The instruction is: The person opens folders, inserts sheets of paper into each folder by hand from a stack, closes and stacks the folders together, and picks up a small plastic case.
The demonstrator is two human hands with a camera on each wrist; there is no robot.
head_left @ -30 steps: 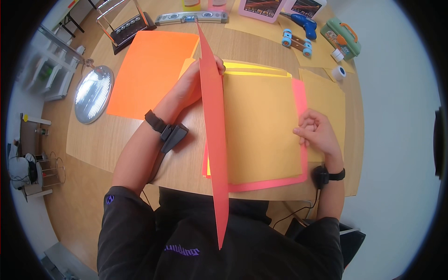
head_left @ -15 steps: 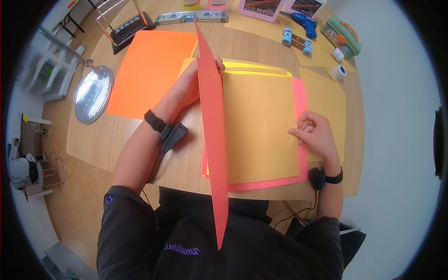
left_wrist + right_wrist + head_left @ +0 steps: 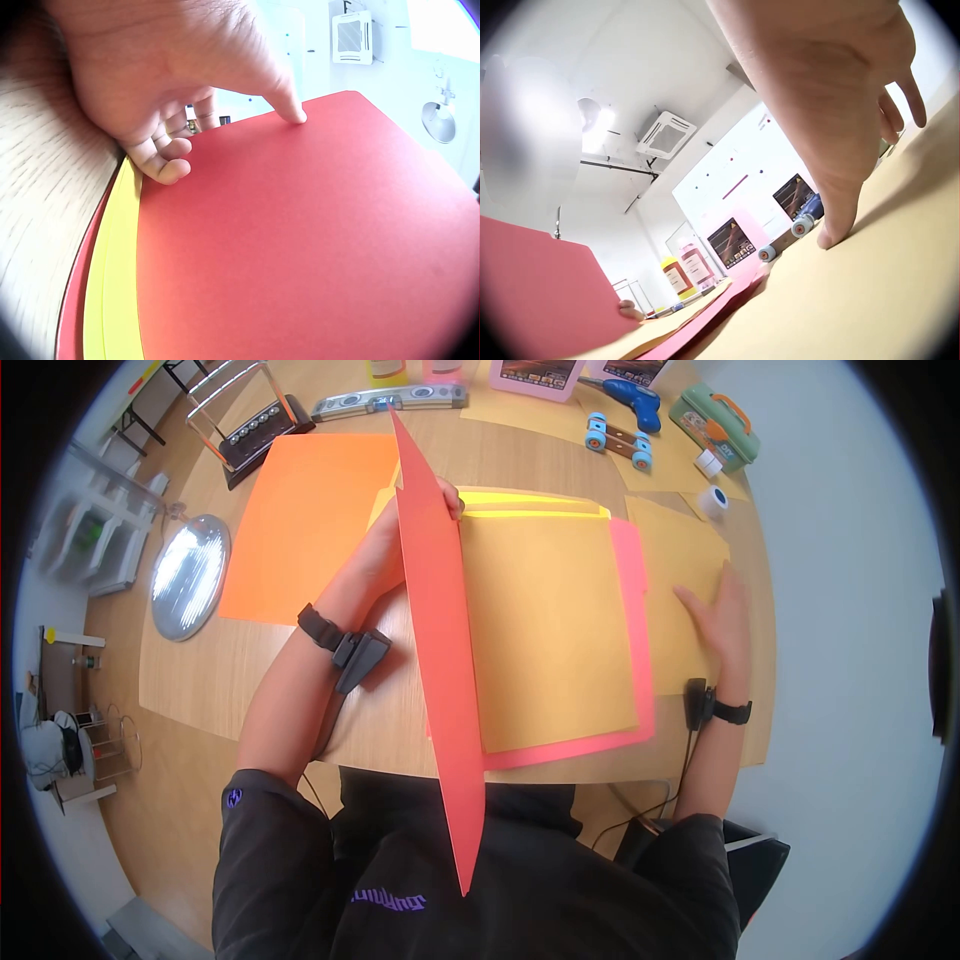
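A red folder cover (image 3: 440, 650) stands nearly upright in the head view, its top end gripped by my left hand (image 3: 385, 550). The left wrist view shows the thumb of that hand (image 3: 172, 67) against the red face (image 3: 300, 225), with curled fingers at its edge. Right of the cover lies a tan sheet or folder (image 3: 550, 630) over a pink folder (image 3: 642, 700); yellow folders (image 3: 540, 501) show behind. My right hand (image 3: 728, 620) rests, fingers extended, on another tan folder (image 3: 675, 630); in the right wrist view its thumb (image 3: 840, 217) touches the tan surface.
An orange folder (image 3: 310, 520) and a round mirror (image 3: 190, 575) are at the left. Along the back stand a ball cradle (image 3: 265, 435), a level (image 3: 390, 402), bottles, a blue tool (image 3: 635, 402), a wheeled toy (image 3: 620, 442), a green case (image 3: 715, 425) and a white roll (image 3: 713, 502).
My right hand has left the front tan piece's right edge, moved right onto the other tan folder and straightened its fingers. My left hand still grips the red cover. The head view has shifted slightly.
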